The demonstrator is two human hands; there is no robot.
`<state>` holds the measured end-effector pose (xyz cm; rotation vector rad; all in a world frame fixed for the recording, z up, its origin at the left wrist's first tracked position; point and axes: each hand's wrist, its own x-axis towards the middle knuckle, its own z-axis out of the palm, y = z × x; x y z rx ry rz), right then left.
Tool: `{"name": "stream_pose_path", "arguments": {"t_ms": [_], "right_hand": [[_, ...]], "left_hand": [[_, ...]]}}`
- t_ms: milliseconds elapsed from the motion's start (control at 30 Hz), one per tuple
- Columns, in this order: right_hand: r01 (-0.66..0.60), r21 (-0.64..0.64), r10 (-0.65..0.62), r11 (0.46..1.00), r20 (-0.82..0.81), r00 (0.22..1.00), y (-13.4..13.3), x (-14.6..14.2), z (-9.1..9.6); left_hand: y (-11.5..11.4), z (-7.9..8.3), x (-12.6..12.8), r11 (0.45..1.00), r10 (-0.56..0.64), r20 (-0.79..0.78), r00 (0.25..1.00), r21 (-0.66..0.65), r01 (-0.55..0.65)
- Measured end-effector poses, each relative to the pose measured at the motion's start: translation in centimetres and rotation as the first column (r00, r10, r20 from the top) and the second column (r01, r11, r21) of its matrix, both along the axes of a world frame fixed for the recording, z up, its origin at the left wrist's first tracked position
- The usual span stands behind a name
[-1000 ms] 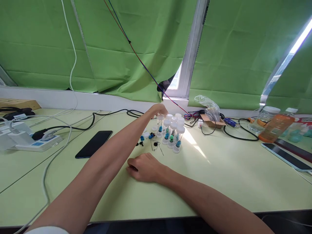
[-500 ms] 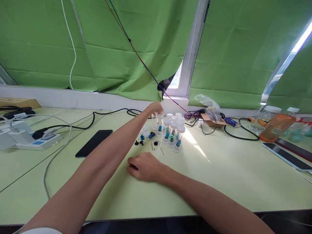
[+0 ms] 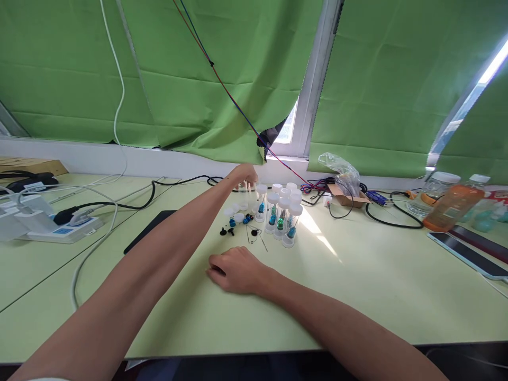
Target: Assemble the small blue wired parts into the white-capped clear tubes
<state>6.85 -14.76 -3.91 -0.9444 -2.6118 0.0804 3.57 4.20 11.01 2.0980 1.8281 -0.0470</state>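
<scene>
My left hand reaches to the back of the table, its fingers pointing down and closed at the top of a clear tube; the fingertips are partly hidden. My right hand rests on the table in a loose fist, with nothing showing in it. Just right of the left hand, several clear capped tubes stand upright, holding blue and green parts with thin metal needles. In front of it lie white caps, small blue parts, black parts and thin metal pieces.
A black phone lies partly under my left forearm. At the left is a power strip with cables. To the right are an open cardboard box with a plastic bag, an orange bottle, a clear jar and another phone.
My left hand has shifted slightly left with the clear tube, and the left forearm now covers more of the black phone. The right hand stays where it was.
</scene>
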Motion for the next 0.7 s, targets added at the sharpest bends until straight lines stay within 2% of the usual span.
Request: {"name": "stream_pose_path", "arguments": {"t_ms": [367,700], "right_hand": [[0.003,-0.016,-0.004,1.0,-0.025,1.0,-0.04,0.04,0.02],[-0.001,-0.018,0.001,1.0,-0.012,1.0,-0.03,0.04,0.05]], "left_hand": [[0.22,-0.02,0.07,0.999,0.011,-0.046,0.999,-0.046,-0.013],[-0.53,0.25,0.37,0.996,-0.011,-0.051,0.999,0.091,0.016]]}}
